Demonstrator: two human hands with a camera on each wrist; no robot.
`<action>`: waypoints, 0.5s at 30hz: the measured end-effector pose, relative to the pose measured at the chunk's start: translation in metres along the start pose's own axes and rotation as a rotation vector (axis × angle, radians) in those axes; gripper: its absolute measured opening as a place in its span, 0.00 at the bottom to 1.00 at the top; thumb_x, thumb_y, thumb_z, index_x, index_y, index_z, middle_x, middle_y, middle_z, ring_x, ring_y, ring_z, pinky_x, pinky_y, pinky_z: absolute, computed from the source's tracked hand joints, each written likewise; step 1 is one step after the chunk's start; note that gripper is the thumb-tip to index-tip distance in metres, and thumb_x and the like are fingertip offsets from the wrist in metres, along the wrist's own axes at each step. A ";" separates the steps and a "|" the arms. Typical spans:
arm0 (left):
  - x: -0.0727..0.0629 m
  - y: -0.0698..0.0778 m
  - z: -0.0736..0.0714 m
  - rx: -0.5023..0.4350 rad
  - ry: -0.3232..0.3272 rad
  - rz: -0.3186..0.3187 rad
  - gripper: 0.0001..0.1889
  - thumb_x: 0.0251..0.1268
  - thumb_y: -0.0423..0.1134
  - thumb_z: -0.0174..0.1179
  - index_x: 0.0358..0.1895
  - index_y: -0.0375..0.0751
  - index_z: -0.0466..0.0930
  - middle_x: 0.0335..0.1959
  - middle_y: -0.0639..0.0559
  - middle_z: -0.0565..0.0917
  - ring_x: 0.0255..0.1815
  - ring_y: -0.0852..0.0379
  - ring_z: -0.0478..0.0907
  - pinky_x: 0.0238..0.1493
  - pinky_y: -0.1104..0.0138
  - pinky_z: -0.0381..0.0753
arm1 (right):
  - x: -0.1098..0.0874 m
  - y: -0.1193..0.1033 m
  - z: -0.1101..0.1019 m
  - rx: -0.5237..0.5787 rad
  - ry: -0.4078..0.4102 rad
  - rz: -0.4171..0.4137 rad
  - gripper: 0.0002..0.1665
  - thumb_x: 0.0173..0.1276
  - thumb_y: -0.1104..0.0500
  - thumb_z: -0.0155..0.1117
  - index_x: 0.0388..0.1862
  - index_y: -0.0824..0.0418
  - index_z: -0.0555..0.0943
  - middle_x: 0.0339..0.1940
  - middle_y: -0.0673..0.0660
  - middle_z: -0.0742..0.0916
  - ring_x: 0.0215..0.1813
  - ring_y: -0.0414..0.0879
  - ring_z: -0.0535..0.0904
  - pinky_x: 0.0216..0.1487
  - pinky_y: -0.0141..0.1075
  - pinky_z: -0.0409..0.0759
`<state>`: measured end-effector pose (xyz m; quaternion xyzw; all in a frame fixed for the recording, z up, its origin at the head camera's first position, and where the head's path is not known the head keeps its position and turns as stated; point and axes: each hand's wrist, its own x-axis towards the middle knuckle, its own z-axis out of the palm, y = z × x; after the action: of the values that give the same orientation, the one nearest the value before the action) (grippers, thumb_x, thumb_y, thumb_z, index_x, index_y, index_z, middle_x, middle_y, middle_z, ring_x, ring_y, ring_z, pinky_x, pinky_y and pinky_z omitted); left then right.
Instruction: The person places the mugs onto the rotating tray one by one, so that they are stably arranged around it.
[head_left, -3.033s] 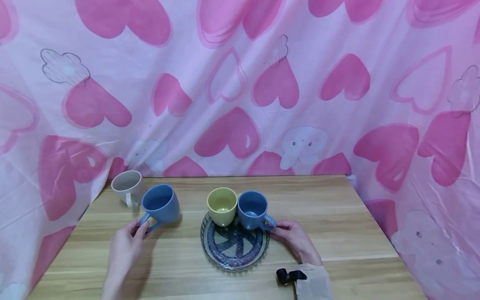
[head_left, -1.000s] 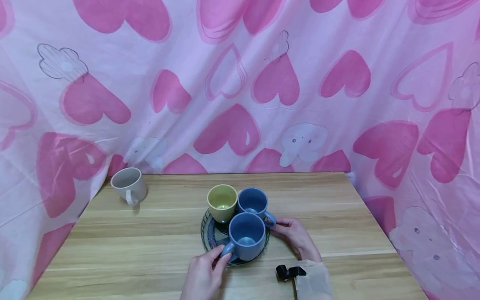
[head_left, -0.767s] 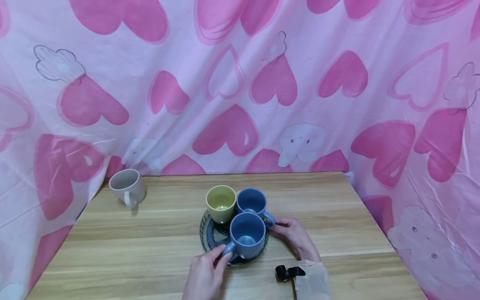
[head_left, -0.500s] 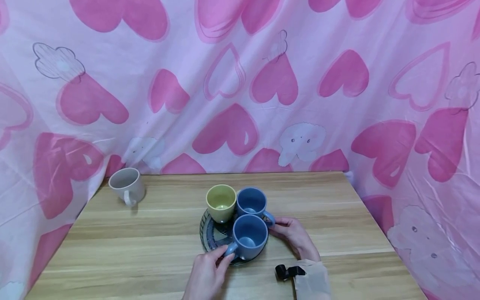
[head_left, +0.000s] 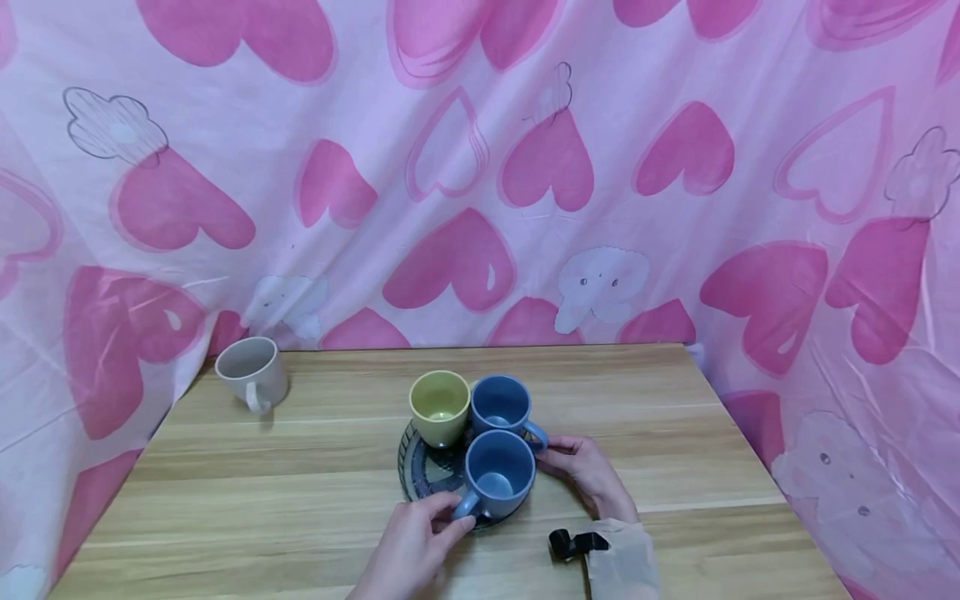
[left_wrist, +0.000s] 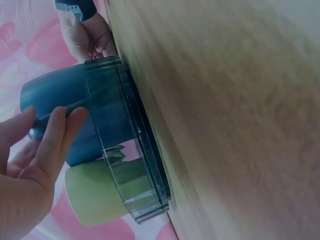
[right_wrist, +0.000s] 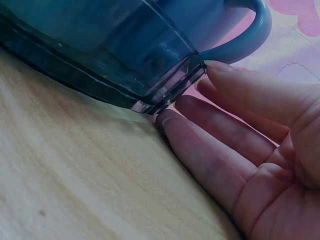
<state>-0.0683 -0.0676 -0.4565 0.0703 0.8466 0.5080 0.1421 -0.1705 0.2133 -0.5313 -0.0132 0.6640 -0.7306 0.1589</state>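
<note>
Thumb and fingers of my left hand (head_left: 408, 542) stand parted around the handle of a blue mug (head_left: 501, 475), at the front right of a clear glass dish (head_left: 407, 462) with a low ribbed wall. Whether the fingertips still touch the handle is hard to see. A second blue mug (head_left: 502, 400), handle to the right, and a yellow-green cup (head_left: 439, 408) stand behind it on the dish's far part. My right hand (head_left: 588, 475) holds the dish's right edge. In the right wrist view its thumb (right_wrist: 235, 75) is at the rim and its fingers (right_wrist: 200, 150) lie lower against the wall.
A light grey mug (head_left: 255, 375) stands alone at the table's back left, handle toward me. The wood-grain table (head_left: 300, 475) ends at a pink heart-print cloth (head_left: 450, 167) behind and on both sides. A black device (head_left: 577, 544) sits on my right wrist.
My left hand has carried the front blue mug from beside the grey mug onto the dish and nudged it right. Its thumb and fingers have spread since. The right hand has stayed at the dish.
</note>
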 end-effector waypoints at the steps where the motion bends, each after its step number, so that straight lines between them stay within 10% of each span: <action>1: 0.001 0.000 0.000 -0.006 -0.010 0.000 0.10 0.62 0.41 0.67 0.45 0.46 0.85 0.35 0.59 0.83 0.35 0.61 0.80 0.39 0.65 0.84 | 0.000 0.000 0.000 -0.002 -0.002 -0.003 0.15 0.64 0.66 0.68 0.50 0.68 0.85 0.48 0.59 0.87 0.52 0.46 0.82 0.54 0.37 0.80; 15: 0.006 -0.003 -0.003 -0.015 -0.118 0.036 0.08 0.62 0.41 0.68 0.43 0.45 0.84 0.34 0.60 0.83 0.34 0.59 0.79 0.38 0.64 0.83 | 0.002 0.002 -0.001 -0.013 0.013 0.011 0.14 0.64 0.66 0.69 0.48 0.67 0.85 0.49 0.61 0.87 0.51 0.47 0.83 0.54 0.39 0.81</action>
<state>-0.0746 -0.0705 -0.4586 0.1144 0.8316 0.5117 0.1829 -0.1721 0.2132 -0.5334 -0.0059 0.6697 -0.7255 0.1583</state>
